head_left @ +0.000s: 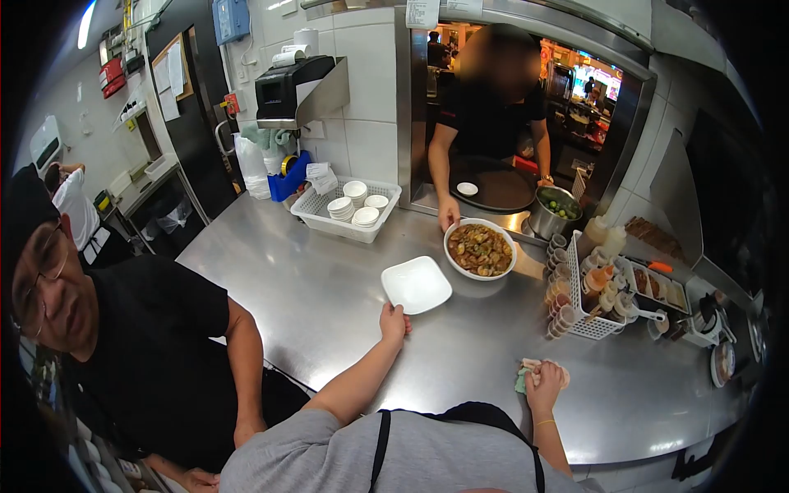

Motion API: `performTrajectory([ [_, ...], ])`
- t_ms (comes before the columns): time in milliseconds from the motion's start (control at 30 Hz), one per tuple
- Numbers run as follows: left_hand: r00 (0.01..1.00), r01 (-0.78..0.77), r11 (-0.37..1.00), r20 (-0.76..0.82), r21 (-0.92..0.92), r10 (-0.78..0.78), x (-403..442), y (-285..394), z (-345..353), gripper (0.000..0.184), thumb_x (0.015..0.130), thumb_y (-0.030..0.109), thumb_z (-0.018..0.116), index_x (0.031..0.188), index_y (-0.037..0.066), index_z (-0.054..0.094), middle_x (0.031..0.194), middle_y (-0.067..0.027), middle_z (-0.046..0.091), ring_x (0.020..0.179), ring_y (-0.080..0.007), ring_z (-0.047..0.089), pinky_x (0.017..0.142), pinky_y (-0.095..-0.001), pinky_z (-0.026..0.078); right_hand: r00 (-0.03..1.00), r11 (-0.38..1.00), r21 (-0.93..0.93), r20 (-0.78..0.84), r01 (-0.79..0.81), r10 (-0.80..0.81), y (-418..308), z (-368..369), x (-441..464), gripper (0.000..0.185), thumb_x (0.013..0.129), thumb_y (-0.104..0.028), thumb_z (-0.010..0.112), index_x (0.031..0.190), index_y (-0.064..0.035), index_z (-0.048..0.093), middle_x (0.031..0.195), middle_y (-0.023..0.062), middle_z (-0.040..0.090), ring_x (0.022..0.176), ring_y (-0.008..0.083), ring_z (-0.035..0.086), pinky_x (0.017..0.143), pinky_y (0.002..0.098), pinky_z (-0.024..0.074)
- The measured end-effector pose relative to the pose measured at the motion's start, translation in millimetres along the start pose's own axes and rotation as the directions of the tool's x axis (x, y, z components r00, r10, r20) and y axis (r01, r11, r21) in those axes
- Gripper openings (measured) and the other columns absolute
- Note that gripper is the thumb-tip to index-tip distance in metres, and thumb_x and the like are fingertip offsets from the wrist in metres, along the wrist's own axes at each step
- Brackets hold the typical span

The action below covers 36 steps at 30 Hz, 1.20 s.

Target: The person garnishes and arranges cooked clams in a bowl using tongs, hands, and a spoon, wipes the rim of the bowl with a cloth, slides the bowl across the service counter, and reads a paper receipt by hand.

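My left hand (395,323) grips the near edge of a white square plate (417,284), which has nothing on it, over the steel counter. Further right, my right hand (543,386) is closed on a cloth (528,375) with pink and green parts, pressed to the counter. Just beyond the plate, a white bowl (481,277) of stew in brown sauce stands near the serving window. A person across the window has a hand (449,213) on the bowl's left rim; that hand is not mine.
A white basket (329,226) with stacked small dishes stands at the back left. Right of the bowl are a metal pot (548,223) of green limes, stacked cups (561,322) and a basket (593,329) of sauce bottles. A round tray (495,193) sits in the window. A co-worker (156,345) stands close on my left.
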<state>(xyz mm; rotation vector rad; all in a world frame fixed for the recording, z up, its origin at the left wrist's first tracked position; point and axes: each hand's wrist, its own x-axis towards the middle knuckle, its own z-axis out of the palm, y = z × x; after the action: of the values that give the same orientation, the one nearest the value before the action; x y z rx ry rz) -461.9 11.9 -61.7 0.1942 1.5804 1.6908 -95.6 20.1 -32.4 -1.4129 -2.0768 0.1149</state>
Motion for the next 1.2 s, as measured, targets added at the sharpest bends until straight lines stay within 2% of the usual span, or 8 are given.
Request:
performTrajectory([
  [400,0.994,-0.068,0.998,-0.082,0.002,0.068,13.3,9.5,9.1,0.03,0.084,0.015,0.05,0.111,0.005,0.041,0.081,-0.0053,0.049,0.055,-0.0112,0.05,0.043,-0.0247,0.047,1.0,1.0,-0.008,0.011,0.016,-0.015,-1.2,-3.5,0.5,0.019,0.067,-0.019,0.061,0.074,-0.0093,0.046,0.088,0.0076,0.051,0.094,0.0279,0.045,0.092,0.042,0.028],
  [500,0.997,-0.062,0.983,0.06,0.174,0.052,27.2,9.6,13.0,0.042,0.085,0.017,0.051,0.121,0.006,0.034,0.097,-0.0067,0.047,0.072,-0.0139,0.053,0.055,-0.0276,0.051,0.997,0.999,-0.001,-0.053,0.048,-0.048,-0.4,-3.3,-2.9,0.019,0.067,-0.018,0.061,0.074,-0.0094,0.046,0.087,0.0075,0.051,0.094,0.0277,0.045,0.093,0.0418,0.0278],
  [600,0.815,0.021,0.991,0.571,0.131,-0.093,24.7,24.5,16.3,0.072,0.084,0.023,0.055,0.137,0.009,0.009,0.126,-0.0075,0.033,0.105,-0.018,0.044,0.08,-0.0338,0.047,0.998,0.999,0.021,-0.049,0.04,-0.039,0.5,-2.8,-1.4,0.019,0.066,-0.018,0.061,0.074,-0.0095,0.046,0.086,0.0076,0.051,0.094,0.0274,0.045,0.093,0.0417,0.0276],
  [733,0.779,-0.104,0.927,0.609,0.361,-0.15,-5.5,35.4,15.9,0.069,0.083,0.023,0.057,0.136,0.007,0.016,0.13,-0.0086,0.031,0.101,-0.0189,0.049,0.078,-0.0297,0.046,0.994,0.997,-0.006,-0.071,0.079,-0.079,1.7,-1.6,-2.0,0.02,0.065,-0.016,0.062,0.074,-0.0078,0.046,0.085,0.0091,0.051,0.091,0.0289,0.045,0.087,0.04,0.031],
  [833,0.851,-0.251,0.919,0.522,0.304,0.06,3.5,-22.1,-23.1,0.055,0.084,0.016,0.055,0.131,0.005,0.028,0.122,-0.0093,0.038,0.091,-0.0176,0.055,0.071,-0.027,0.048,0.993,0.997,0.005,-0.08,0.082,-0.081,3.5,-0.9,-1.8,0.02,0.065,-0.016,0.062,0.074,-0.008,0.046,0.083,0.0082,0.05,0.089,0.0285,0.045,0.087,0.0398,0.0312],
  [900,0.9,-0.227,0.974,0.388,0.024,0.2,-17.6,-28.1,-50.1,0.039,0.083,0.005,0.05,0.12,0.003,0.038,0.111,-0.0093,0.043,0.082,-0.0161,0.058,0.065,-0.0244,0.049,0.994,0.997,0.017,-0.082,0.08,-0.078,4.7,0.5,-2.9,0.019,0.065,-0.016,0.061,0.073,-0.0081,0.046,0.081,0.0078,0.05,0.088,0.0284,0.045,0.086,0.0397,0.0313],
  [1000,0.838,-0.522,0.802,0.348,0.29,0.419,-40.8,-30.2,-82.9,0.032,0.081,-0.003,0.045,0.113,0.002,0.042,0.103,-0.0085,0.044,0.076,-0.0155,0.059,0.062,-0.0219,0.048,1.0,1.0,0.016,0.006,0.018,-0.018,7.9,1.4,-3.4,0.02,0.066,-0.019,0.061,0.075,-0.009,0.047,0.087,0.0082,0.051,0.094,0.0264,0.045,0.093,0.0422,0.0274],
  [1200,0.869,-0.494,0.817,0.197,0.297,0.454,-57.1,-26.1,-110.6,0.031,0.08,-0.004,0.044,0.111,0.002,0.043,0.103,-0.0085,0.044,0.073,-0.0138,0.058,0.058,-0.0215,0.046,0.999,0.999,0.019,0.003,0.043,-0.043,7.4,0.6,-1.1,0.019,0.068,-0.019,0.06,0.075,-0.0082,0.046,0.085,0.0089,0.05,0.092,0.0279,0.045,0.093,0.0424,0.028],
])
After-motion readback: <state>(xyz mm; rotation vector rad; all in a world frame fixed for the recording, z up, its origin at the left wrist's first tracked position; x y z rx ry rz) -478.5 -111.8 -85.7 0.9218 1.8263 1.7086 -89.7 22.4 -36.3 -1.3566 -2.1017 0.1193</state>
